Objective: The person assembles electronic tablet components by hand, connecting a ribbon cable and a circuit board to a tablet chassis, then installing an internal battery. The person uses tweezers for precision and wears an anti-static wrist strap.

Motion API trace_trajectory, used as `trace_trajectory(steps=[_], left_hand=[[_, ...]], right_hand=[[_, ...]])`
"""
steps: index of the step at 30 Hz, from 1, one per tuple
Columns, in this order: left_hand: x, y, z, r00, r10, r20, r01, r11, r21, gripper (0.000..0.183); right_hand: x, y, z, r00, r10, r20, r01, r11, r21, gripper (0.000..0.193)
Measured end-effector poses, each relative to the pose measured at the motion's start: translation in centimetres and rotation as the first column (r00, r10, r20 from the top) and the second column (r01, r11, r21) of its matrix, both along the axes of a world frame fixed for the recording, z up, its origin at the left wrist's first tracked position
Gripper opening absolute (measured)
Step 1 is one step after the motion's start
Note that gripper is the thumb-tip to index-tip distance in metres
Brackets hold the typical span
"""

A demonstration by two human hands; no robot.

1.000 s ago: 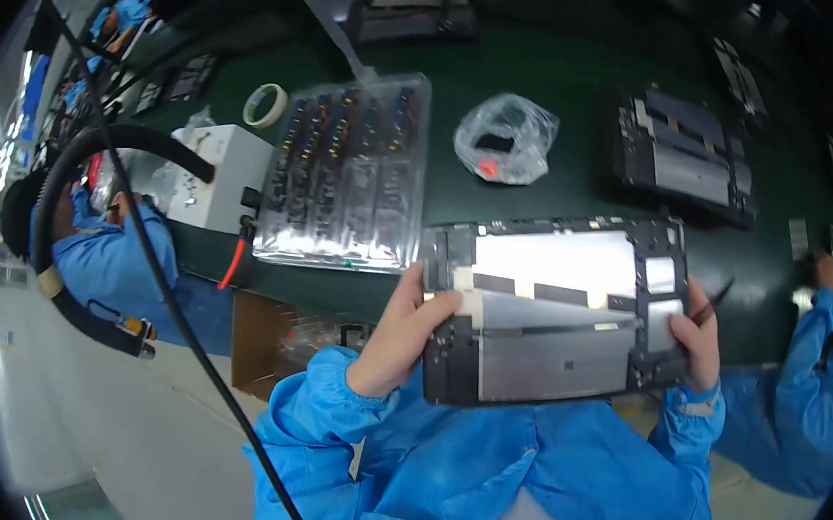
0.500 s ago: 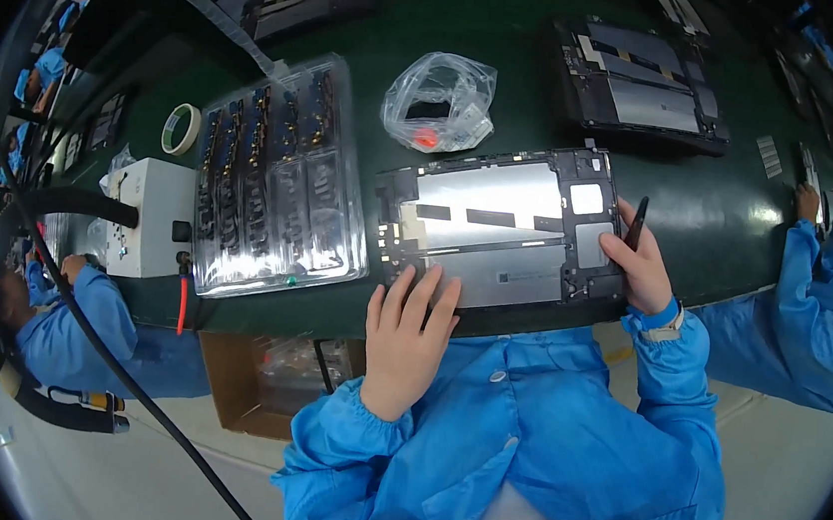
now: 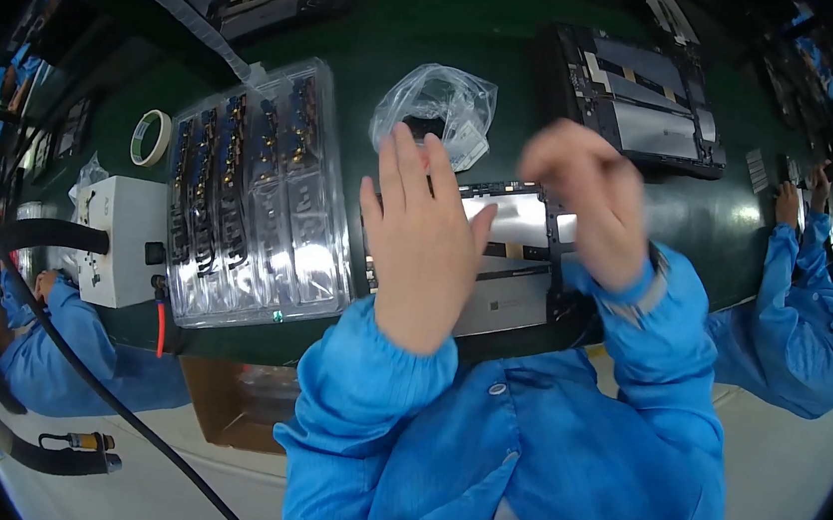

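An opened tablet housing [image 3: 504, 307], with a silver plate, black strips and a dark frame, lies on the green bench in front of me. My left hand [image 3: 426, 241] is stretched over its left side, fingers apart, holding nothing, the fingertips at the near edge of a clear plastic bag [image 3: 471, 143]. The bag has something dark and a white label in it. Above the housing's right side is my right hand [image 3: 597, 205], fingers bent and smeared by motion. I cannot make out whether it holds anything. Both hands hide parts of the housing.
A clear blister tray [image 3: 271, 206] with rows of small circuit parts stands left, beside a white box [image 3: 123, 237] with a black hose. A tape roll [image 3: 150, 138] lies behind. More tablet housings [image 3: 650, 127] are stacked back right. Co-workers in blue sit at both sides.
My left hand has lifted from the housing's near edge and moved forward toward the bag. My right hand has left the housing's right edge, moving up and inward; its dark slim tool no longer shows.
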State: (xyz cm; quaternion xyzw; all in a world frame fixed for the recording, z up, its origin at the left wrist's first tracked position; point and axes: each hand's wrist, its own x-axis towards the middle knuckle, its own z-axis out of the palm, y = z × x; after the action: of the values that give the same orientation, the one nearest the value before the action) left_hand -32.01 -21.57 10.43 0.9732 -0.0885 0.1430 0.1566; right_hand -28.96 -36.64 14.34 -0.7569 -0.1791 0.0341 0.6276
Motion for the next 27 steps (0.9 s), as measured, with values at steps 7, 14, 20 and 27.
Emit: trace_trajectory(steps=[7, 14, 20, 27], left_hand=[[1.1, -0.4, -3.3, 0.99, 0.059, -0.13, -0.053, 0.997, 0.047, 0.056], [1.7, 0.2, -2.9, 0.981, 0.071, -0.181, -0.061, 0.996, 0.062, 0.051], [1.9, 0.3, -2.8, 0.978, 0.062, -0.201, -0.058, 0.998, 0.027, 0.05], [1.8, 0.3, -2.8, 0.981, 0.052, -0.187, -0.052, 0.999, 0.008, 0.049]], right_hand=[[6.8, 3.7, -7.5, 0.983, -0.048, -0.179, 0.053, 0.998, 0.024, 0.018], [7.1, 3.5, -8.1, 0.997, -0.072, -0.033, 0.066, 0.984, -0.164, 0.02], [7.1, 3.6, -7.9, 0.997, -0.069, 0.017, 0.071, 0.961, -0.268, 0.02], [7.3, 3.5, -8.1, 0.998, -0.06, 0.016, 0.062, 0.969, -0.237, 0.019]])
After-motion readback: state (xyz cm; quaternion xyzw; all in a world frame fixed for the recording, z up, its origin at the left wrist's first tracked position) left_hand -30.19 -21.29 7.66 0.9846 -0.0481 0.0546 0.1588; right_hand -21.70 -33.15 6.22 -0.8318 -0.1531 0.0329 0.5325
